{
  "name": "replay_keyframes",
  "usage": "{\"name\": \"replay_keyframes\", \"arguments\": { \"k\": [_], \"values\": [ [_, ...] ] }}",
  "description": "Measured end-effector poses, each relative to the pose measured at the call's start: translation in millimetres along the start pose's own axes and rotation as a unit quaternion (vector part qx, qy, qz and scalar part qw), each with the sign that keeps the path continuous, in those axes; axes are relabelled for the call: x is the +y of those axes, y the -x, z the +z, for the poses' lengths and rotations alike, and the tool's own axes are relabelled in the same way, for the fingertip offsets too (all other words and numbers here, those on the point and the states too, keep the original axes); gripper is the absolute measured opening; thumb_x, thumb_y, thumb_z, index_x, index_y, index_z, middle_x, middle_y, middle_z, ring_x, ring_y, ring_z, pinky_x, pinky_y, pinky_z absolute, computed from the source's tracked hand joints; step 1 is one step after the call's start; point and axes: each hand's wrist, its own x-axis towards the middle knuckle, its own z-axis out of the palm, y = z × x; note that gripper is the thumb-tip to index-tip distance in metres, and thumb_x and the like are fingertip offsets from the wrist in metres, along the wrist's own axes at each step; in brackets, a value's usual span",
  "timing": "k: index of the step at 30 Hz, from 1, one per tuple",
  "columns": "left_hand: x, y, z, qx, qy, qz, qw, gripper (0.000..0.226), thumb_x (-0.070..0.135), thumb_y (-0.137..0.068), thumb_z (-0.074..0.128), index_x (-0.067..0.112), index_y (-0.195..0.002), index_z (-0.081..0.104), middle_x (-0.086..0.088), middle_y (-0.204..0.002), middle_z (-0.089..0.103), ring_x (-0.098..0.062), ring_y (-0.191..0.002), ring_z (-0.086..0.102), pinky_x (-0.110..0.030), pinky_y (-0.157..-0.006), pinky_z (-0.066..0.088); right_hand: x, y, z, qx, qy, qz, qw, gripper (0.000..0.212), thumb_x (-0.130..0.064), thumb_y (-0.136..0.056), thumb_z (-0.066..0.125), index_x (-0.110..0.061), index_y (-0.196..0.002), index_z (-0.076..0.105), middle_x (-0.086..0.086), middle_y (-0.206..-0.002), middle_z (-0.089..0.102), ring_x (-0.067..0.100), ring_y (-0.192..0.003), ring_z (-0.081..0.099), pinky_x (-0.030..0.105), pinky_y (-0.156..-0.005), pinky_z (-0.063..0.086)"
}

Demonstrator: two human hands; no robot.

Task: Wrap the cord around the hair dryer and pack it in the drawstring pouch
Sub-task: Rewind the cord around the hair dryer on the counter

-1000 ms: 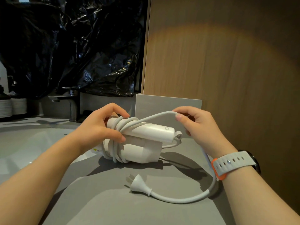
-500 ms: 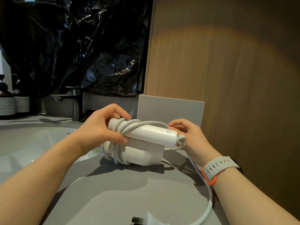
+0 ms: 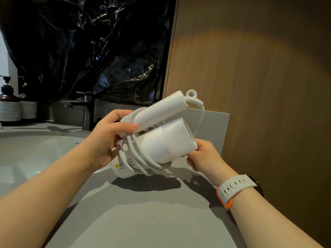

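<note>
The left hand holds the white hair dryer up in the air above the grey counter, with the fingers and thumb wrapped around its folded handle. The dryer is tilted, its wide mouth pointing right and up. The white cord goes round the body many times. The right hand is just under the mouth with its fingers curled, but I cannot tell if they pinch the cord. It wears a pale watch band with an orange edge. A small yellow warning sticker sits on the near end of the dryer, but its words are too tiny to read. On the left is a white sink with letters starting "FR", the rest hidden. Brown pump bottles stand far left.
</note>
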Motion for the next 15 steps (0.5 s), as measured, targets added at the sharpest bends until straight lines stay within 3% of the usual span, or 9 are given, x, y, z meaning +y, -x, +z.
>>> {"name": "replay_keyframes", "arguments": {
  "k": [2,6,10,15],
  "values": [
    [-1,-1,2,0.011,0.039,-0.018,0.999,0.043,0.017,-0.055,0.065,0.02,-0.098,0.062,-0.002,-0.084,0.063,-0.023,-0.08,0.058,-0.041,-0.078,0.049,1,0,4,-0.016,0.021,-0.003,1.0,0.028,-0.009,-0.095,0.047,-0.015,-0.075,0.064,-0.005,-0.057,0.057,0.012,-0.046,0.037,0.018,-0.041,0.03],
    [-1,-4,-1,0.058,0.089,-0.065,0.992,0.033,0.017,-0.07,0.067,0.019,-0.102,0.063,-0.007,-0.092,0.061,-0.028,-0.089,0.057,-0.051,-0.095,0.046,2,-1,8,-0.045,0.031,-0.007,0.999,0.019,-0.021,-0.096,0.049,-0.023,-0.103,0.066,0.003,-0.065,0.058,0.01,-0.046,0.034,0.014,-0.04,0.031],
    [-2,-4,0,0.114,0.056,-0.079,0.989,0.019,0.017,-0.079,0.065,0.024,-0.096,0.067,-0.005,-0.091,0.062,-0.026,-0.09,0.056,-0.048,-0.092,0.048,4,-3,11,-0.042,0.082,-0.015,0.996,0.018,-0.023,-0.096,0.048,-0.034,-0.096,0.063,0.0,-0.059,0.056,0.007,-0.043,0.036,0.014,-0.042,0.031],
    [-2,-4,4,0.147,0.079,-0.103,0.981,0.011,0.02,-0.083,0.063,0.024,-0.093,0.067,-0.004,-0.086,0.06,-0.025,-0.089,0.055,-0.047,-0.091,0.048,1,-4,12,-0.029,0.1,-0.025,0.994,0.016,-0.023,-0.095,0.05,-0.023,-0.096,0.066,-0.002,-0.058,0.058,0.008,-0.046,0.039,0.017,-0.045,0.032]
  ]
}}
